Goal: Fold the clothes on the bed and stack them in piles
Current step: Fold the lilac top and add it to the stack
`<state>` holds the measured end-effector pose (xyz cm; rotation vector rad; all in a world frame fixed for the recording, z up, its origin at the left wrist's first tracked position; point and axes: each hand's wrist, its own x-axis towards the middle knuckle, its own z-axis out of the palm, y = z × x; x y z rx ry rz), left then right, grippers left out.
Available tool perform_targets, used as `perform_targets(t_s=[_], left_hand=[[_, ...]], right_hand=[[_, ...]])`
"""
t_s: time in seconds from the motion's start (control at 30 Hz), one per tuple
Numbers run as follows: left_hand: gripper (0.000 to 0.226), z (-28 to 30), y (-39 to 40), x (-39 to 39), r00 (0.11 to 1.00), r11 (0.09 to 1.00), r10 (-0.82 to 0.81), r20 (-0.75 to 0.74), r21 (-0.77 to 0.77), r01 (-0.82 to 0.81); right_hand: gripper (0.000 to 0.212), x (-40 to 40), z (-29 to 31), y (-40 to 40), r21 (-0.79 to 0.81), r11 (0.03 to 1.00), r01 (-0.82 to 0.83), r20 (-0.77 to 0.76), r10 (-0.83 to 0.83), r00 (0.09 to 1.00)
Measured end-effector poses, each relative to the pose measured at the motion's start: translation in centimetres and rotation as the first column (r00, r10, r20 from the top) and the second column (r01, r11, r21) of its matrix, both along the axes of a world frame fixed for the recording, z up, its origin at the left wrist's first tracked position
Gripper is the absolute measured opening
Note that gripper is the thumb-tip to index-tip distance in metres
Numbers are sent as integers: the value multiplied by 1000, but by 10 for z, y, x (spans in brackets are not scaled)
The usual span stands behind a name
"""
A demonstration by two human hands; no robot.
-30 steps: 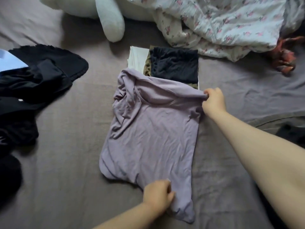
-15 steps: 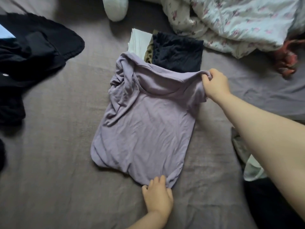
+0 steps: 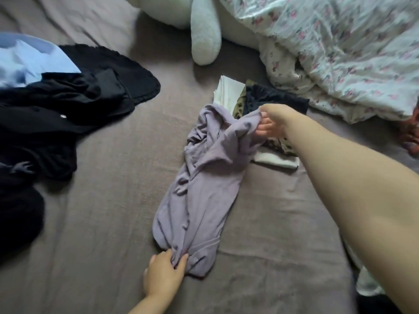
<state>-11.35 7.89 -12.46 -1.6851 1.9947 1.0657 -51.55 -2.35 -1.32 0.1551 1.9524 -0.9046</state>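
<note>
A lilac shirt lies lengthwise on the grey-brown bed sheet, narrowed and bunched along its middle. My left hand pinches its near hem. My right hand grips the far shoulder end and holds it lifted above the sheet, over a small pile of folded clothes with a dark top piece, an olive piece and white ones beneath. A heap of unfolded black clothes with a light blue garment lies at the left.
A white plush toy's limb lies at the top centre. A floral duvet fills the top right, with a reddish item at the right edge. Bare sheet stretches between the black heap and the lilac shirt.
My right hand has swung the shirt's right side leftward over the middle, so the flat shirt is now a narrow bunched strip. My left hand still holds the near hem.
</note>
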Motion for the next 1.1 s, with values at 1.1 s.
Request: perform_targets(t_s=[1.1], left_hand=[[21, 32, 31, 98, 892, 762, 427, -149, 591, -266]], right_hand=[[18, 384, -64, 301, 160, 913, 376, 359, -409, 839]])
